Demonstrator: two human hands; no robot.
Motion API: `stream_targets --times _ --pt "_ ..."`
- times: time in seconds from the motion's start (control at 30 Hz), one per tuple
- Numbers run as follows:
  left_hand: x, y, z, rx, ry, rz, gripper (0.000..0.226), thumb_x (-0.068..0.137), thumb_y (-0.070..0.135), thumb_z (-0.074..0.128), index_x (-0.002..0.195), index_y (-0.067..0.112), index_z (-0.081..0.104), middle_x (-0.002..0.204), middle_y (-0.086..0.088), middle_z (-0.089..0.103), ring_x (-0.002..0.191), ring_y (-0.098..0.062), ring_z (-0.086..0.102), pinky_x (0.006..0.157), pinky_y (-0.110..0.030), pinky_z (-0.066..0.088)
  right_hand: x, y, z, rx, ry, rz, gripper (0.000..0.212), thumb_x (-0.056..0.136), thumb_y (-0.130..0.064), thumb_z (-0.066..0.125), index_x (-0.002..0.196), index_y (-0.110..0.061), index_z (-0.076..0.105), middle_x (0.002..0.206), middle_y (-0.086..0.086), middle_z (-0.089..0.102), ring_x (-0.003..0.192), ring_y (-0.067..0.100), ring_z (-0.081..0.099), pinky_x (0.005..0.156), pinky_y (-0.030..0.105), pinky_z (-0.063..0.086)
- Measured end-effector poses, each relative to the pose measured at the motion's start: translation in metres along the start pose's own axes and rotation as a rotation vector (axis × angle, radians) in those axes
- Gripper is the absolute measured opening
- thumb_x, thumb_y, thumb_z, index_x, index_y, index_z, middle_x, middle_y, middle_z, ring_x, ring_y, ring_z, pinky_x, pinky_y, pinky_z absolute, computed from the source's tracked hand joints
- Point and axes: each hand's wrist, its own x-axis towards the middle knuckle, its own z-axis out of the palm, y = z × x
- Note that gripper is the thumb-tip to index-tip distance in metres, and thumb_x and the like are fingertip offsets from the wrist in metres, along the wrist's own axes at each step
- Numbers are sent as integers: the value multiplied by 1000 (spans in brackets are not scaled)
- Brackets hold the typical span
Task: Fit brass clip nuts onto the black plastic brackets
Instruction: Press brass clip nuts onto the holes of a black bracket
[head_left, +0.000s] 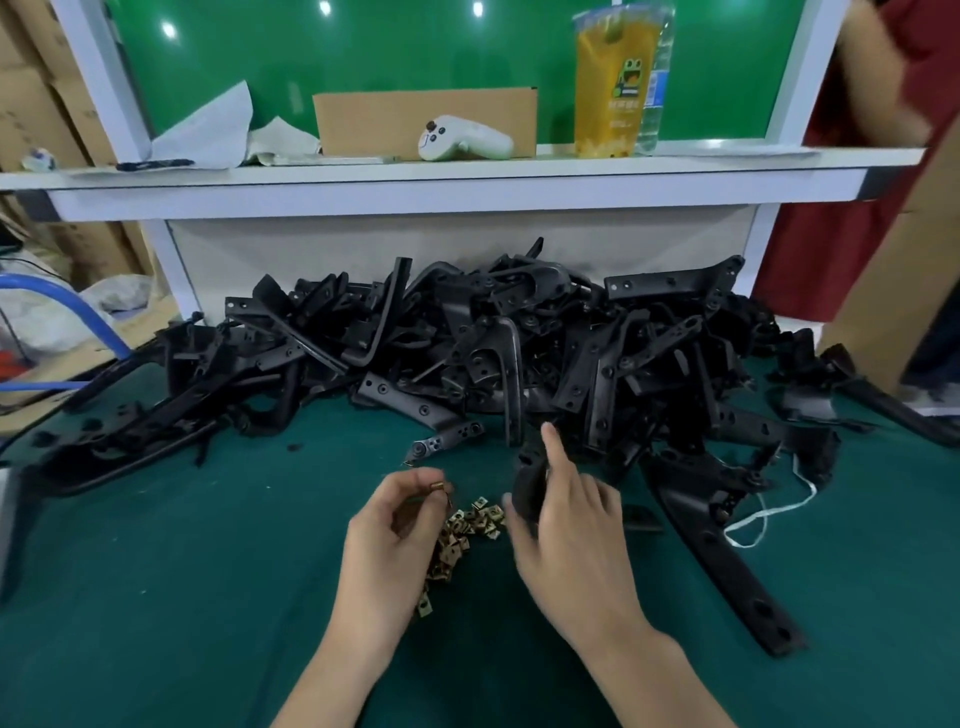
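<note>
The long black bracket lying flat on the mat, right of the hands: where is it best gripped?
Grip the long black bracket by its near end, probably coming from the right. That flat holed strip lies free on the green mat; its far end meets the pile.

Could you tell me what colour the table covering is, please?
The table covering is dark green; head view.

Bench (182, 597) w/ green cover. Big pile of black brackets (467, 338) along far edge, nearly corner to corner. Small heap of brass clip nuts (467, 525) mid-bench, twd near edge. One long bracket (727, 566) lies flat twd right edge, white string (763, 513) just beside it. Shelf (415, 176) above far edge: cardboard box (395, 117), white controller (462, 139), drink pouch (613, 78), bottle (658, 78).
</note>
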Motion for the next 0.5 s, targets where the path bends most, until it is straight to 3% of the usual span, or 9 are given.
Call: stream_targets --times 0.1,0.2,0.3,0.4,0.5 --pt "-2 -3 3 79 -6 44 12 95 17 67 101 27 67 94 18 76 94 2 69 82 -18 53 0 2 5 9 -111 42 94 94 -68 32 159 -13 -7 129 -1 53 121 18 47 116 38 29" --pt "-5 -3 0 71 -25 55 19 98 20 62 111 32 66 95 18 76 97 3 69 83 -13 51 -2 2 9 94 -241 57 89 90 -79 1 153 -24 -29 139 -5 41 133 13 30 124 33 4" --pt "-2 0 -3 -51 -50 18 20 100 23 58 117 29 67 96 10 78 95 -4 72 82 -7 49 -2 3 11 164 -250 72 81 91 -77 -1 147 -30 -38 142 -8 37 137 8 23 118 20 -13" --pt "2 2 -1 -166 -86 -18 22 100 22 57 120 25 67 101 4 78 98 -11 74 88 -14 53 2 7 10 300 -224 125 89 90 -80 17 144 -35 -38 146 -7 35 136 3 18 119 18 -6" --pt "1 1 3 -191 -137 -26 24 100 22 56 121 24 66 104 4 78 101 -12 73 92 -16 52 4 9 11 383 -194 150 93 86 -82 30 139 -43 -36 140 -7 39 139 14 26 122 39 21"
